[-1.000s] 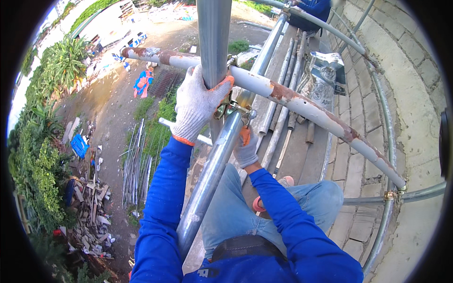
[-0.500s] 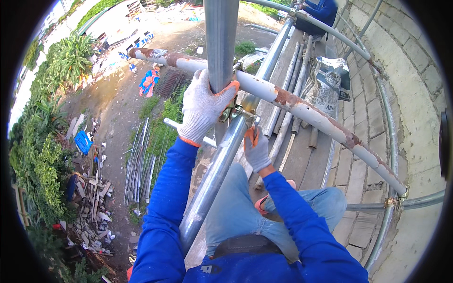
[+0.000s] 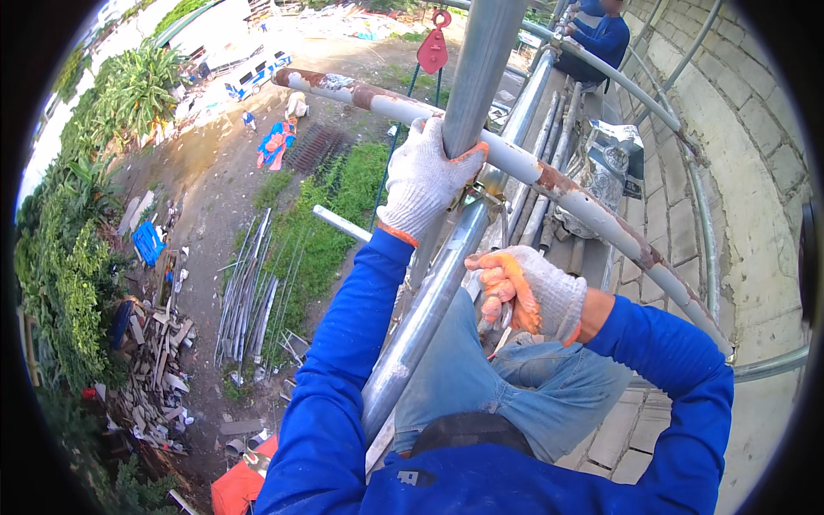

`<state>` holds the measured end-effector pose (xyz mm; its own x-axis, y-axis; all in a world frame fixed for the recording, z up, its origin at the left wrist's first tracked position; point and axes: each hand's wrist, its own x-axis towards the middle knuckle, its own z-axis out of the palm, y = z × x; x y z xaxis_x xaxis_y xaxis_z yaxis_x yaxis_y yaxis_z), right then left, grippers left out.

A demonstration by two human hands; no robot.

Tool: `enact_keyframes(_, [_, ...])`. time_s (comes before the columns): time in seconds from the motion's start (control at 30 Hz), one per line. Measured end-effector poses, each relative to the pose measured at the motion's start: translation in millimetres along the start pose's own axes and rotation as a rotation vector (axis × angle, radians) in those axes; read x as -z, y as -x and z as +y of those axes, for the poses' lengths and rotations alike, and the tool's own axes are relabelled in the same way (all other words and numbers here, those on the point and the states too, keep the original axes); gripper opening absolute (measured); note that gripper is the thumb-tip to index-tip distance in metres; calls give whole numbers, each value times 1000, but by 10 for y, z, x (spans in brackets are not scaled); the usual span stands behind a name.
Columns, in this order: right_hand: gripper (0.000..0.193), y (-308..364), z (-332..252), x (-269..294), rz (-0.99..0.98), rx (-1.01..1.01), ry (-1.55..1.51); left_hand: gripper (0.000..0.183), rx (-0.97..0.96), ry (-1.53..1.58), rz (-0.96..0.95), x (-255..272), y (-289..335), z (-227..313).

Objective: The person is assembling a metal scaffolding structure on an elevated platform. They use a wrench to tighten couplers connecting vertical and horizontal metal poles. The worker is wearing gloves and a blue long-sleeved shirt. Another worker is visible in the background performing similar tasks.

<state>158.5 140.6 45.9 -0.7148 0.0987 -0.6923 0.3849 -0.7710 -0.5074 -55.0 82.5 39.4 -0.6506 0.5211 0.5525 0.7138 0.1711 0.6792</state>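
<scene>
My left hand (image 3: 432,178), in a white glove with an orange palm, wraps round an upright metal pipe (image 3: 486,69). Beneath it, a metal scaffold clamp (image 3: 482,196) sits where the upright meets a long galvanized pipe (image 3: 414,330) running away from me. A rust-patched white pipe (image 3: 592,210) crosses behind the upright. My right hand (image 3: 534,293), gloved alike, is drawn back from the clamp with its fingers curled. A bit of metal shows below those fingers, but I cannot make out what they hold.
Loose pipes (image 3: 562,129) and a printed sack (image 3: 611,167) lie on the planks, beside a block wall (image 3: 764,112). A person in blue (image 3: 596,39) sits at the far end. A red pulley block (image 3: 433,47) hangs beyond the upright. Ground with stacked rods (image 3: 247,296) lies far below left.
My right hand has moved from the clamp back toward me and to the right. The view has shifted, bringing the red pulley into sight. My left hand keeps its grip on the upright.
</scene>
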Motion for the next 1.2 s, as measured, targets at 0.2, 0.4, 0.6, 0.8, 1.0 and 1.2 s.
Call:
enact_keyframes(0.2, [20,-863,876,449,304,628,366,52,10,79,-7,4,21,26])
enact_keyframes(0.4, [24,-2357,39,1440,593,1474,818,74,149,75,-198,193,32,87])
enact_keyframes(0.6, [28,-2350,-1055,2187,931,1527,1511,72,136,64,-188,206,27,124])
enact_keyframes(0.8, [25,-2110,-671,1893,860,1518,1399,53,88,76,-84,75,16,49])
enact_keyframes(1.0, [34,-1524,-1126,2000,867,1714,1560,64,110,51,-106,8,-2,34])
enact_keyframes(1.2, [56,-1042,-48,1473,495,778,1314,62,96,-13,-111,-4,-17,13])
